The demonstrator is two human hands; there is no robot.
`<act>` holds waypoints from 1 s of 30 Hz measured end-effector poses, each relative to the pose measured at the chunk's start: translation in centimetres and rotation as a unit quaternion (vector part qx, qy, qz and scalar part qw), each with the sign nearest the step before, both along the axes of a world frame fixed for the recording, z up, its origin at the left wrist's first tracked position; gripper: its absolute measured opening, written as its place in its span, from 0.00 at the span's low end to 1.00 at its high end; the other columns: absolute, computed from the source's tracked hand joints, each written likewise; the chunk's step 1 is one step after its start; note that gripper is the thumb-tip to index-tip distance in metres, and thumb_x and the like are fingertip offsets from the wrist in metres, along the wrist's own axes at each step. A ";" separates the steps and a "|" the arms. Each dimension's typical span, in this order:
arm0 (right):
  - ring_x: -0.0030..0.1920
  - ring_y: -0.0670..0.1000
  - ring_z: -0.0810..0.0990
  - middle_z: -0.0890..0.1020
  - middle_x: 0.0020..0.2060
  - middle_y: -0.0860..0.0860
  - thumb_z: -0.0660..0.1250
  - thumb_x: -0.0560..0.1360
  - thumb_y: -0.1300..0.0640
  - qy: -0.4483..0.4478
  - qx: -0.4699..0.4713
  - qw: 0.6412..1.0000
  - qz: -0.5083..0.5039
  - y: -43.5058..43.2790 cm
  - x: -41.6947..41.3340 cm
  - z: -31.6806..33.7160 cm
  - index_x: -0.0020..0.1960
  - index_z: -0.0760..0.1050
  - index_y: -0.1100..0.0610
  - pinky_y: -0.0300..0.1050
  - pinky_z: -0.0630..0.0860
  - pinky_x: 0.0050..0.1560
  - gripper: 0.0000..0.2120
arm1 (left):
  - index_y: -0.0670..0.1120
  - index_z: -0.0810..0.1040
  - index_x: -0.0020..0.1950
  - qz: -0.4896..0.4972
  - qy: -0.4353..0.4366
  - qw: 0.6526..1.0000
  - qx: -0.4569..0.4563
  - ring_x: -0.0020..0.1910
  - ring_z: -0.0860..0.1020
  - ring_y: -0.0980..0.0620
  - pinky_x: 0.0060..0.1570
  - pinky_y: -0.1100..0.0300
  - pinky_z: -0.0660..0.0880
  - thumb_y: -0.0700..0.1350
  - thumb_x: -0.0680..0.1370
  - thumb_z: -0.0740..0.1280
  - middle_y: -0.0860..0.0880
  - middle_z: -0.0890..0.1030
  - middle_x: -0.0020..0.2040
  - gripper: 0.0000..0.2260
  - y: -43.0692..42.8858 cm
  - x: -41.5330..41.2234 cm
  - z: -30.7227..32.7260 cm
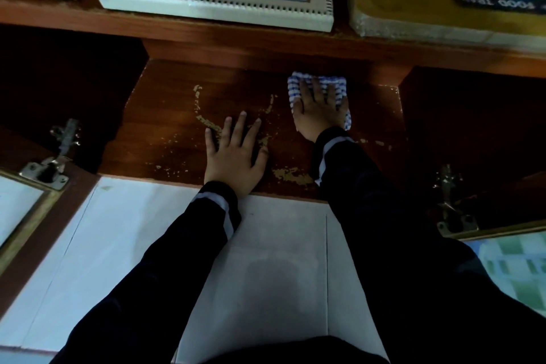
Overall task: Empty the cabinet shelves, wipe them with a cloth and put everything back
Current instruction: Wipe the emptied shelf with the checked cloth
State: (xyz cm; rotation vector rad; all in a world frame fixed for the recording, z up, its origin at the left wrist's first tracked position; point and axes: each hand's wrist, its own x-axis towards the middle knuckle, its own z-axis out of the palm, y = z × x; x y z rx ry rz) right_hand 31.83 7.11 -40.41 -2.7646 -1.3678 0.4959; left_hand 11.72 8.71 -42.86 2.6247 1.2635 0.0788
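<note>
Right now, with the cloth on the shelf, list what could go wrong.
1. The shelf finish is flaking, as in the patch near its front edge; the cloth under the right hand may lift more chips.
2. The frame lies at the top's edge, above the left hand; a bump could perhaps tip it down.
3. The hinge sticks out to the right of the right sleeve and might snag it.

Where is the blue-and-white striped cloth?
In the head view the blue-and-white striped cloth lies right of centre on the brown wooden cabinet shelf, under the right hand, with the left hand flat beside it.
</note>
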 end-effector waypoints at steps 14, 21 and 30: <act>0.79 0.57 0.40 0.41 0.80 0.47 0.42 0.84 0.43 -0.009 0.044 0.999 -0.005 -3.5 -3.3 -0.5 0.80 0.40 0.44 0.64 0.38 0.75 0.27 | 0.58 0.46 0.81 0.006 -0.001 1.000 -0.002 0.80 0.41 0.49 0.75 0.39 0.36 0.59 0.83 0.49 0.53 0.43 0.82 0.27 0.1 0.1 0.1; 0.79 0.57 0.42 0.44 0.80 0.47 0.43 0.84 0.44 -0.039 0.087 0.995 0.001 -6.7 -5.3 -1.1 0.80 0.42 0.44 0.63 0.39 0.76 0.26 | 0.59 0.47 0.81 0.004 -0.009 1.000 -0.006 0.80 0.41 0.50 0.74 0.41 0.35 0.59 0.83 0.49 0.53 0.44 0.82 0.27 0.1 -0.1 0.3; 0.79 0.57 0.41 0.43 0.80 0.47 0.42 0.84 0.43 -0.026 0.065 0.998 -0.002 -6.5 -4.3 -0.9 0.81 0.41 0.45 0.64 0.38 0.75 0.27 | 0.57 0.48 0.81 0.002 -0.001 1.000 -0.004 0.80 0.41 0.49 0.75 0.40 0.36 0.59 0.84 0.48 0.53 0.44 0.82 0.26 -0.2 -0.1 0.4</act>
